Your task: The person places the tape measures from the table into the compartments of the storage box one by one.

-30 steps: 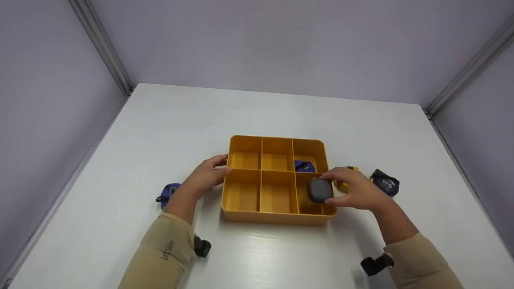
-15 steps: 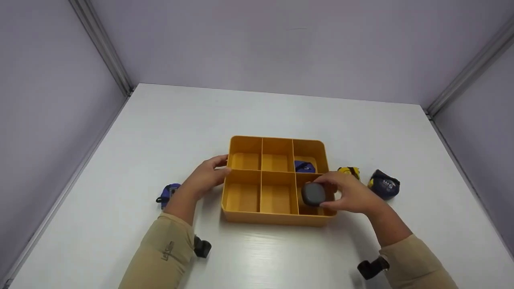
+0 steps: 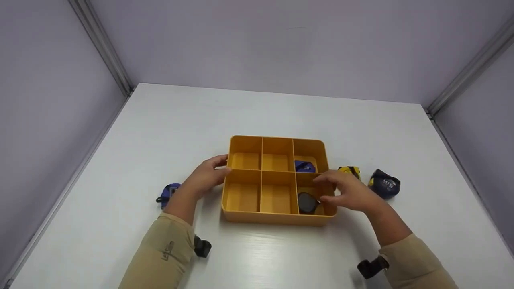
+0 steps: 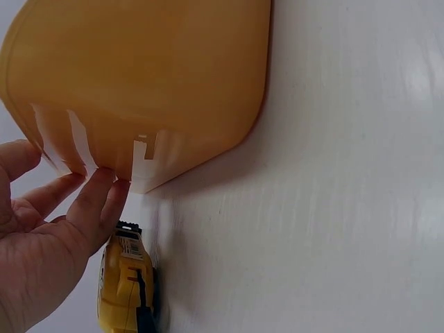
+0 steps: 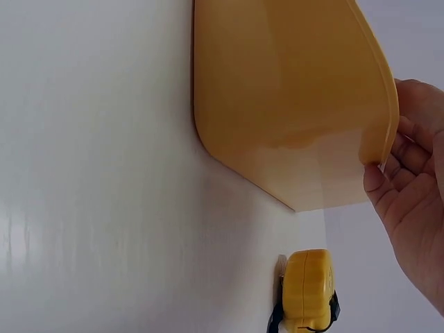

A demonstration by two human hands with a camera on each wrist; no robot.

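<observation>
Holding two tape measures [image 3: 307, 202], the yellow tray [image 3: 277, 220] has four bare compartments.

You wear tan long sleeves, the left sleeve [image 3: 160, 251] marked with small dark lettering at its forearm, and a black strap-mounted camera [image 3: 371, 267] sits at each wrist, hands bare.

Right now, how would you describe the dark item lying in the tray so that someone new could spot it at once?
Find the orange six-compartment tray in the middle of the white table. In its near right compartment, just under the right hand, lies a dark grey tape measure. It is the only grey one: the tape measure in the compartment behind it is blue, and the nearest one outside the tray is yellow.
</observation>
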